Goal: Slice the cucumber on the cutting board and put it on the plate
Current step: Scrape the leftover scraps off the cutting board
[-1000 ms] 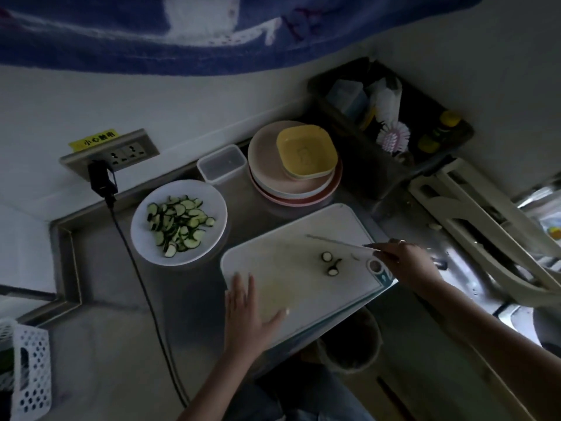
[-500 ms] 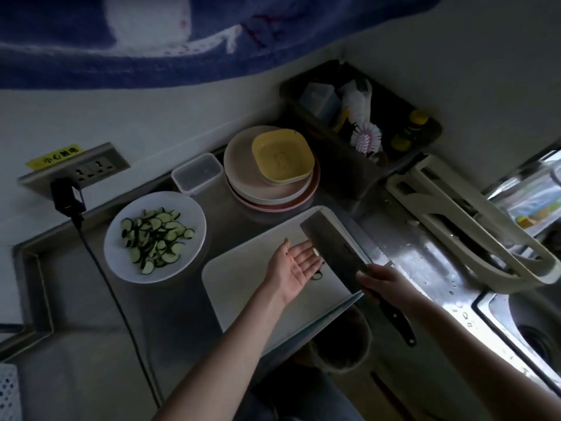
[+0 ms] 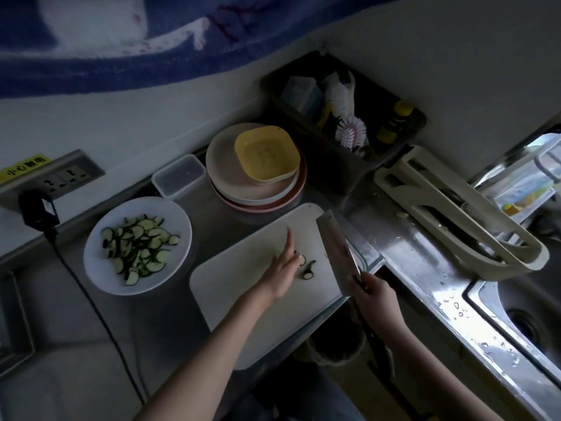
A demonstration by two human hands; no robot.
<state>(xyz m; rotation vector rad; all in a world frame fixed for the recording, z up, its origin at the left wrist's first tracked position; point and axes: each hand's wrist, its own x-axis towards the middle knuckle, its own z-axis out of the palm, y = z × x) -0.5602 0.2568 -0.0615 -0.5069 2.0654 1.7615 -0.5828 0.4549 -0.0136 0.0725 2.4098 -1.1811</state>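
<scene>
1. Steel counter [image 3: 76, 344] runs along a pale wall, with a sink [image 3: 522, 305] at the right edge and a blue cloth [image 3: 121, 41] hanging across the top of the head view.
2. On the counter's near middle lies the white cutting board [image 3: 243, 302], one corner hanging past the counter's edge.
3. Left of the board, just beside it, sits the white plate [image 3: 100, 268], heaped with cucumber slices [image 3: 138, 247].
4. Two small cucumber end pieces [image 3: 307, 270] are on the board, just right of the left hand [image 3: 280, 273].
5. The left hand's grip is loose and holds nothing plainly seen: the forefinger points far across the board, the other fingers bend down at the pieces; contact cannot be told.
6. The right hand [image 3: 372, 296] has its grip wrapped round the handle of a cleaver [image 3: 335, 250], whose broad blade stands tilted over the board's right side.
7. Far of the board are stacked plates [image 3: 230, 180] with a yellow dish [image 3: 265, 154] on top, a clear lidded box [image 3: 179, 176] to their left, and a dark caddy [image 3: 400, 123] with a pink brush [image 3: 350, 130].
8. At far left a wall socket [image 3: 65, 176] carries a black plug [image 3: 35, 209], its cable trailing across the counter.
</scene>
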